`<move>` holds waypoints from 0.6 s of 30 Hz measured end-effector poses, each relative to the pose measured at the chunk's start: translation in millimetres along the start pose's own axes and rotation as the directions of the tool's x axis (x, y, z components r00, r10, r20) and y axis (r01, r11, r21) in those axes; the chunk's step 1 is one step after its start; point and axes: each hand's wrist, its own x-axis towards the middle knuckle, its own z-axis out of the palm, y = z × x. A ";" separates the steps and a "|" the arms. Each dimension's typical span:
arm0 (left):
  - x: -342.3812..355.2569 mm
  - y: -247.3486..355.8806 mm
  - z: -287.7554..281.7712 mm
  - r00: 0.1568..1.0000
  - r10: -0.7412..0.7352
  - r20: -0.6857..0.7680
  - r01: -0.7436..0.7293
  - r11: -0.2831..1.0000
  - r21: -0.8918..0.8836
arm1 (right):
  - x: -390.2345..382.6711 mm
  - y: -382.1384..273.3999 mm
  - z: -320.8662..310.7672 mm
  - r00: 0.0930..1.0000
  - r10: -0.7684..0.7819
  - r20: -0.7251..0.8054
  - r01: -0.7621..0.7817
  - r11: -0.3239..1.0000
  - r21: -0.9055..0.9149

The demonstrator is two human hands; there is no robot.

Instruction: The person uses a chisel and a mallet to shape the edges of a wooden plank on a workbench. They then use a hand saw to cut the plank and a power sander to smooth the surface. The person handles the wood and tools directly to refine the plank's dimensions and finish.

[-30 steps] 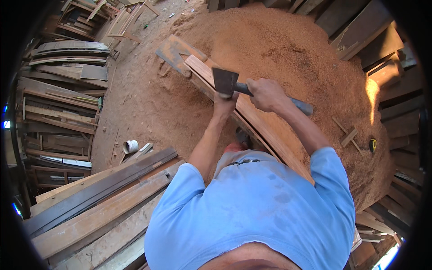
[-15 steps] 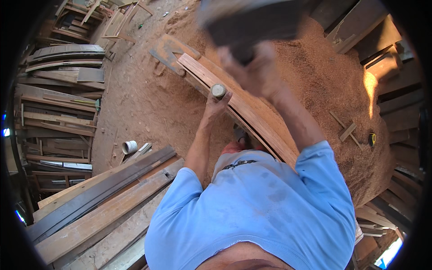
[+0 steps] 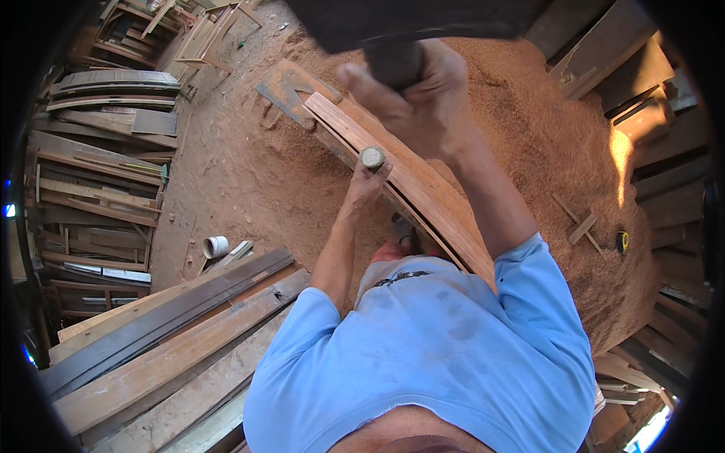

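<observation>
My right hand is wrapped round the handle of a big dark mallet, held high, its head cut off by the upper edge of the view. Lower down, my left hand grips an upright chisel, of which only the pale round handle end shows; its blade is hidden below. The left hand is at a long reddish wooden piece with a dark gap along its length. That piece lies lengthwise on a sawdust-covered bench plank.
Stacked boards lie at the lower left, beside a white bucket. Sawdust heaps up on the right, with a wooden cross-shaped marking gauge and a yellow-black tape measure on it. More lumber lines the left side.
My right hand has lifted the mallet higher, and its head now fills more of the upper edge. The left hand stays on the chisel in about the same place.
</observation>
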 end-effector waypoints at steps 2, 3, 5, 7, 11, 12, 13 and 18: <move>1.4 -4.0 -1.6 1.000 -0.007 0.003 0.007 1.000 -0.004 | -10.1 15.0 7.1 0.999 0.032 -0.026 -0.028 0.987 0.161; 1.0 -6.5 -2.7 1.000 -0.004 0.000 0.004 1.000 0.004 | -19.9 31.9 8.0 0.994 -0.001 0.111 0.013 0.994 -0.112; 1.7 -9.5 -5.4 0.999 -0.034 0.000 0.034 0.994 0.105 | -43.2 57.8 10.7 0.894 0.201 0.401 0.078 0.811 -0.579; 0.7 -10.8 -7.0 0.994 -0.102 -0.027 0.105 0.956 0.275 | -63.2 80.6 9.4 0.756 0.486 0.439 0.035 0.640 -0.768; -5.2 -7.0 -1.4 0.994 -0.032 -0.104 0.057 0.967 0.249 | -96.5 96.2 11.9 0.713 0.506 0.485 -0.189 0.805 -0.562; -6.2 -5.7 1.5 0.996 0.062 -0.071 -0.038 0.953 0.301 | -101.8 97.3 13.3 0.772 0.409 0.487 -0.200 0.883 -0.424; -4.4 -4.8 4.7 0.995 0.039 -0.091 -0.009 0.948 0.318 | -109.2 97.1 16.2 0.798 0.376 0.470 -0.241 0.915 -0.323; 11.8 -9.6 16.5 0.944 0.211 -0.255 -0.128 0.944 0.304 | -158.9 97.4 12.9 0.934 0.292 0.206 -0.327 0.932 0.159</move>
